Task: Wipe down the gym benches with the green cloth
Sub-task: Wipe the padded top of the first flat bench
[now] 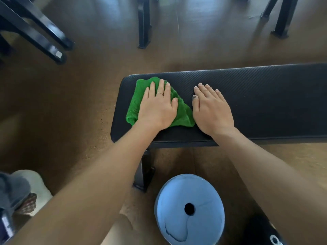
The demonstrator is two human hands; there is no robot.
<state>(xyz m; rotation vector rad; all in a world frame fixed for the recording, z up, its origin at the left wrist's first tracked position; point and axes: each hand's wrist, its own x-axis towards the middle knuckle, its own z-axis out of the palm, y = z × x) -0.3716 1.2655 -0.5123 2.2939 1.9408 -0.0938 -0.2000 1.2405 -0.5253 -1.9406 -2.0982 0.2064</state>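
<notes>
A black padded gym bench (265,96) runs from the centre to the right edge of the head view. The green cloth (137,101) lies spread on its left end. My left hand (158,105) presses flat on the cloth with straight fingers, covering its middle. My right hand (211,108) rests flat on the bare pad just right of the cloth, its thumb touching the cloth's right edge.
A blue weight plate (189,209) lies on the brown floor below the bench, beside the bench's black leg (144,172). Black frame legs (144,23) stand at the back, and more at the far left (35,32) and right (283,16).
</notes>
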